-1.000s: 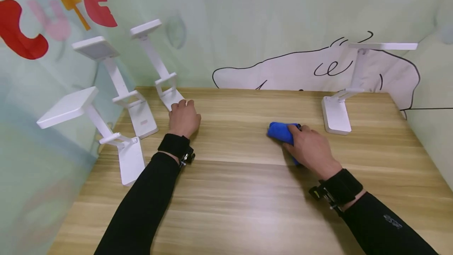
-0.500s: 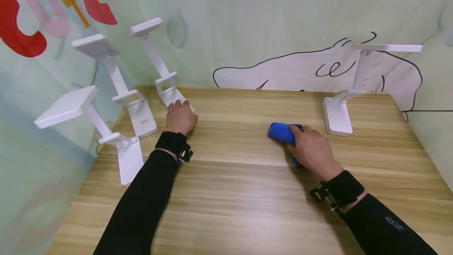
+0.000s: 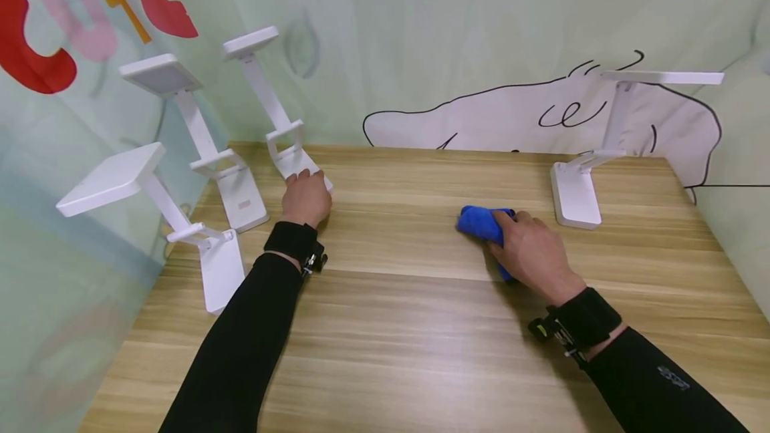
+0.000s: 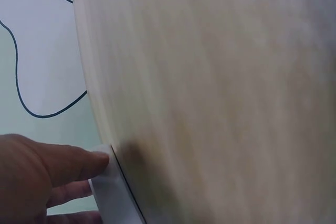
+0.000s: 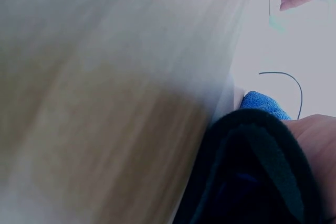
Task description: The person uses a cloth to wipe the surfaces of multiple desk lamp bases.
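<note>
At the back left of the table, my left hand (image 3: 307, 198) pinches the front end of a white desk lamp's base (image 3: 295, 162). The left wrist view shows the thumb (image 4: 79, 163) on one side of that base (image 4: 118, 200) and fingers on the other. This desk lamp (image 3: 265, 93) stands upright with its head raised. Right of the table's middle, my right hand (image 3: 532, 254) grips a folded blue cloth (image 3: 481, 222) against the wood. Part of the cloth is hidden under the palm; the right wrist view catches only a bit of it past the dark wrist strap (image 5: 252, 166).
Two more white desk lamps, a middle one (image 3: 240, 199) and a nearer one (image 3: 221, 272), stand along the left edge. Another lamp (image 3: 575, 196) is at the back right, beyond the right hand. Printed fabric walls (image 3: 421, 39) border the wooden table (image 3: 385, 353).
My left hand has shifted slightly left on the lamp base, and the base's right corner now shows beside it. The right hand and cloth have stayed about where they were.
</note>
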Demonstrator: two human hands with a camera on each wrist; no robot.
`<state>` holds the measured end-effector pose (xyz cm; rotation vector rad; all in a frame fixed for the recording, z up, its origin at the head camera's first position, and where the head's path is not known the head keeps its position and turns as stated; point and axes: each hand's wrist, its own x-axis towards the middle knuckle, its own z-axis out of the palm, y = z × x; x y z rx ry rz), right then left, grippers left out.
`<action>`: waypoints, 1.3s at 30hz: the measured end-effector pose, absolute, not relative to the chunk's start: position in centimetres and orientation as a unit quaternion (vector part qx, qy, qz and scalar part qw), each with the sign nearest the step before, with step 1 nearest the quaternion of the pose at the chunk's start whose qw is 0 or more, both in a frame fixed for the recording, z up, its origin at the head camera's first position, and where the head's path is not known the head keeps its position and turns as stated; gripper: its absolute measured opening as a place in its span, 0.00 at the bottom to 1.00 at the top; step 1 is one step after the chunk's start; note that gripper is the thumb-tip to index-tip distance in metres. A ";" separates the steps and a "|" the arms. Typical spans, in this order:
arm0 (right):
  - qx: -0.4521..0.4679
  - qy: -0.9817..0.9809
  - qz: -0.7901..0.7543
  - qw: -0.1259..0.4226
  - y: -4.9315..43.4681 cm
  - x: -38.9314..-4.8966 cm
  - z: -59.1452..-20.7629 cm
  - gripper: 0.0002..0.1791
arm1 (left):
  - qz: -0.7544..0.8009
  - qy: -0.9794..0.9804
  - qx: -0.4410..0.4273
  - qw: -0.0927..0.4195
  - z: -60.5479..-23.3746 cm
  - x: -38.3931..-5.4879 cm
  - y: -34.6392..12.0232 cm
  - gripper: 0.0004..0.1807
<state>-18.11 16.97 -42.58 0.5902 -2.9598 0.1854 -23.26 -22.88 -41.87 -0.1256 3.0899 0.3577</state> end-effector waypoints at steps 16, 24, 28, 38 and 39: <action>0.197 -0.978 0.064 0.034 16.9 -17.7 -42.2 0.37 | 0.112 0.993 0.015 0.030 -41.8 -22.4 -21.2 0.26; 0.162 -0.977 0.105 -0.095 16.8 -17.7 -41.4 0.38 | 0.104 0.993 0.052 0.012 -41.7 -21.5 -19.5 0.25; 0.166 -0.977 0.110 -0.077 16.8 -17.9 -41.1 0.32 | 0.098 0.992 0.078 -0.001 -41.8 -21.1 -18.6 0.25; 0.149 -0.975 0.156 -0.056 17.3 -18.5 -41.2 0.32 | 0.107 0.986 0.124 0.010 -41.8 -19.1 -15.9 0.27; 0.150 -0.975 0.154 -0.055 17.4 -18.5 -41.2 0.32 | 0.107 0.986 0.130 0.011 -41.8 -18.9 -15.5 0.27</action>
